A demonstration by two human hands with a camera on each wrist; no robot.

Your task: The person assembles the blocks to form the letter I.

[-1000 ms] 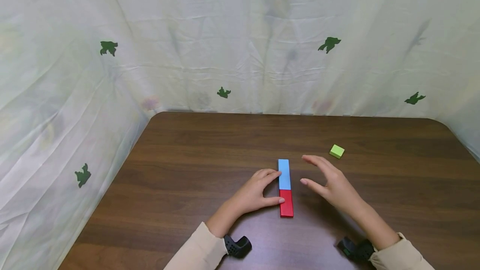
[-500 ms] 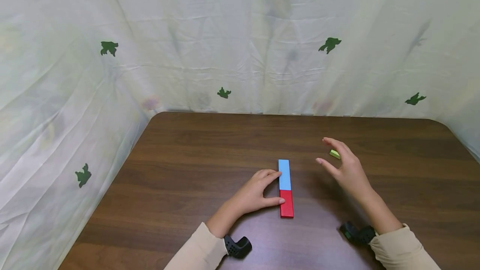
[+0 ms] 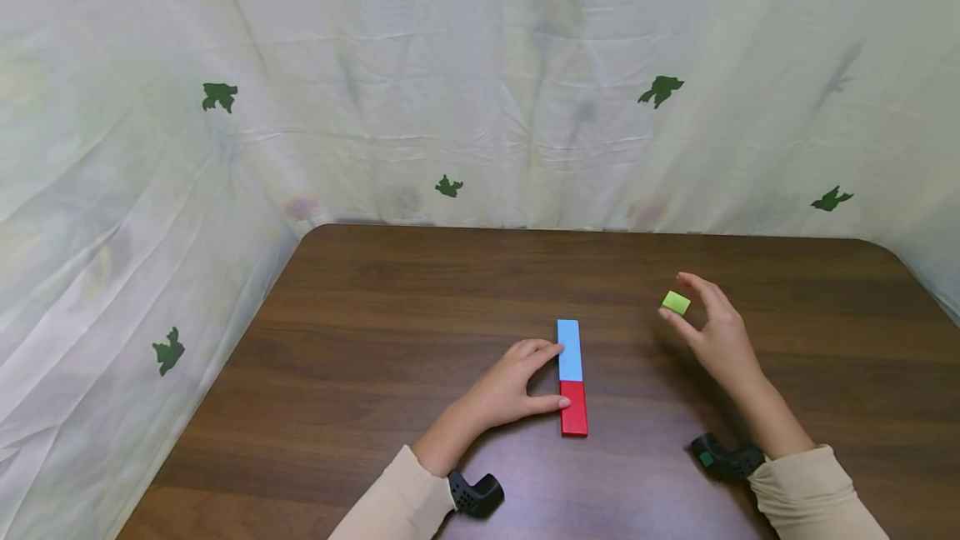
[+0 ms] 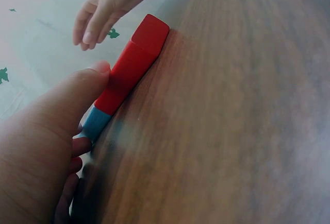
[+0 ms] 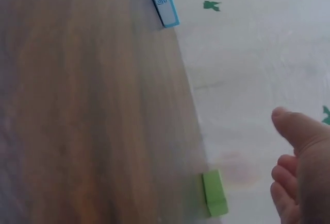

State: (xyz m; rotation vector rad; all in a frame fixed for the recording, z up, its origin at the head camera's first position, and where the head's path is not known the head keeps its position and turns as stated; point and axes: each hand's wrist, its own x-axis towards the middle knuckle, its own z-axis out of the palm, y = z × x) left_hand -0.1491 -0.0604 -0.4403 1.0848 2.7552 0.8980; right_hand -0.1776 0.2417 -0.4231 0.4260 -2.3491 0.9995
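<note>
A blue block (image 3: 569, 350) and a red block (image 3: 573, 408) lie end to end on the table. My left hand (image 3: 506, 386) touches their left side, its thumb at the red block and its fingertips by the blue one. Printed characters show on a pale side of the blue block (image 5: 162, 2) in the right wrist view. Farther back on the right is a small green block (image 3: 676, 302). My right hand (image 3: 716, 338) reaches beside it, thumb and index finger spread. In the right wrist view, a gap shows between this hand (image 5: 309, 162) and the green block (image 5: 214, 193).
The brown wooden table (image 3: 360, 315) has rounded back corners. A white cloth (image 3: 480, 90) with green leaf-like patches hangs behind it and along its left side. Each wrist wears a black camera, such as the left one (image 3: 477, 495).
My right hand has moved right and away from me, from beside the blue block to the green block. My left hand and the blocks have stayed in place.
</note>
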